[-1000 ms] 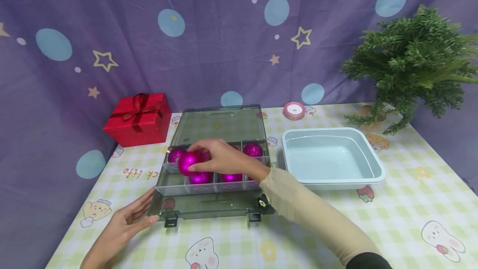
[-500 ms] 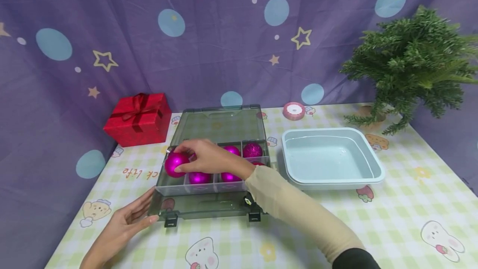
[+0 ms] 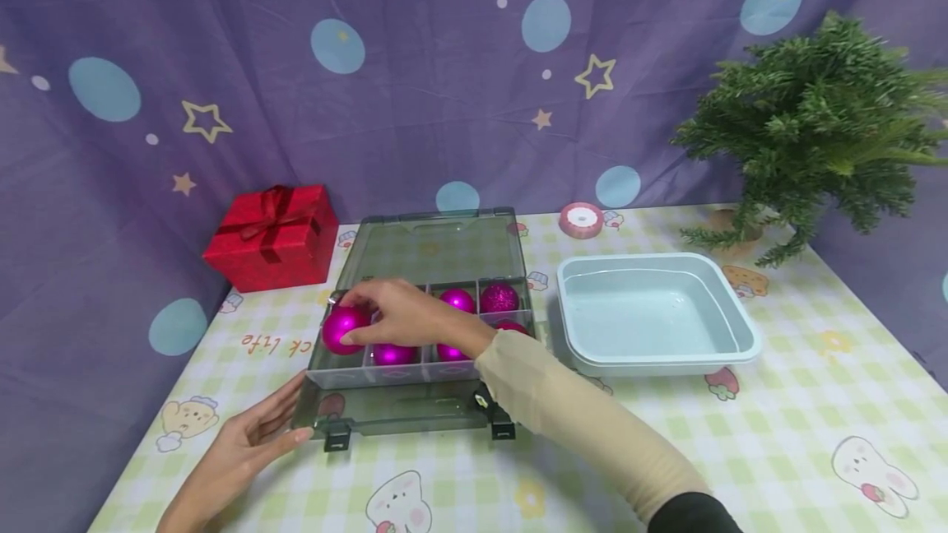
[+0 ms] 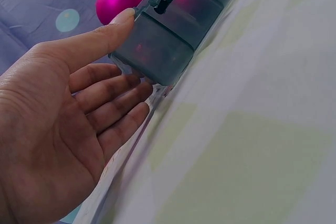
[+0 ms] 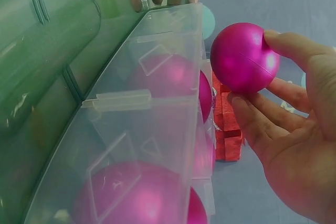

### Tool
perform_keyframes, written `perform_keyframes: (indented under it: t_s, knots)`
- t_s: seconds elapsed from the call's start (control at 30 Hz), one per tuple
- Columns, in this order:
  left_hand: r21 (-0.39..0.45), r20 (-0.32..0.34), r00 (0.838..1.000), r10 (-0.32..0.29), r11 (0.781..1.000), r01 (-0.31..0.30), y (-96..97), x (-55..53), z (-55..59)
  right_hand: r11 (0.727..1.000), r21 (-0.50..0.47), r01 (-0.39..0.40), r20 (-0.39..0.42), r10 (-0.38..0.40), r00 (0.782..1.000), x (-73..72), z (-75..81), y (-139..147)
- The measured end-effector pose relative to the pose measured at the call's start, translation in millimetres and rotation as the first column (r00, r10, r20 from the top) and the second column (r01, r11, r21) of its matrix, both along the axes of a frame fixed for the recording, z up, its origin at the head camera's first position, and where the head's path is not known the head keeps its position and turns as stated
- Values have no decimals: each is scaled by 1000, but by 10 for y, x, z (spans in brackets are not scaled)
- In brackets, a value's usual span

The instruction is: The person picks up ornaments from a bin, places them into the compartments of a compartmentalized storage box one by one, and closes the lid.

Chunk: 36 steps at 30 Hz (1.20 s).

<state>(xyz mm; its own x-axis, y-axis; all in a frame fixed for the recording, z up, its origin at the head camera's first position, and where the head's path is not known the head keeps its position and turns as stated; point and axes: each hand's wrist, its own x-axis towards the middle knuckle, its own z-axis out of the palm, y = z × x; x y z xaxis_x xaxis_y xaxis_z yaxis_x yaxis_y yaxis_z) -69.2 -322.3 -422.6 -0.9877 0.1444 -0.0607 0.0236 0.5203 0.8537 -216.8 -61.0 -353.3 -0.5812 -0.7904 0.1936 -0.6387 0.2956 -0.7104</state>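
Observation:
My right hand (image 3: 403,313) pinches a shiny magenta Christmas ball (image 3: 345,330) between thumb and fingertips. The ball is over the front-left compartment of a clear, divided storage box (image 3: 363,377); in the right wrist view, the ball (image 5: 245,57) shows above the divider walls. Several more magenta balls sit in other compartments, among them a glittery one (image 3: 499,298) at back right. My left hand (image 3: 240,451) lies at the box's front-left corner. In the left wrist view its thumb (image 4: 100,40) touches the edge, and the other fingers extend loosely beside the corner.
The box's smoky lid (image 3: 437,245) lies folded back. Right of the box stands a light blue basin (image 3: 655,356), with a pink ribbon roll (image 3: 581,220) behind. A red gift box (image 3: 274,241) stands back left, a small artificial Christmas tree (image 3: 807,122) back right.
My right hand has carried the ball leftward and slightly down, from between compartments to over the front-left one. My left hand stays at the box corner.

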Motion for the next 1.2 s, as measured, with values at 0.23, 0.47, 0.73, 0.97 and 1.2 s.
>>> perform_keyframes:
  t_s: [0.23,0.47,0.73,0.97,1.2]
  knots:
    - [10,-1,1000,-12,1000,12,-10,-1,-6,1000,-4,1,43,-1,999,-20,21,20]
    - [4,5,1000,-6,1000,5,-11,-11,-2,998,-46,43,88,-39,995,-90,66,262]
    - [-10,40,999,-1,1000,2,6,-12,42,979,-122,163,112,-149,982,-217,98,709]
    - [-80,57,998,8,997,-3,4,-74,99,953,-148,264,76,-255,964,-336,148,1139]
    - [-158,20,1000,-9,987,12,-60,-266,333,909,-142,392,121,-377,918,-434,140,1476]
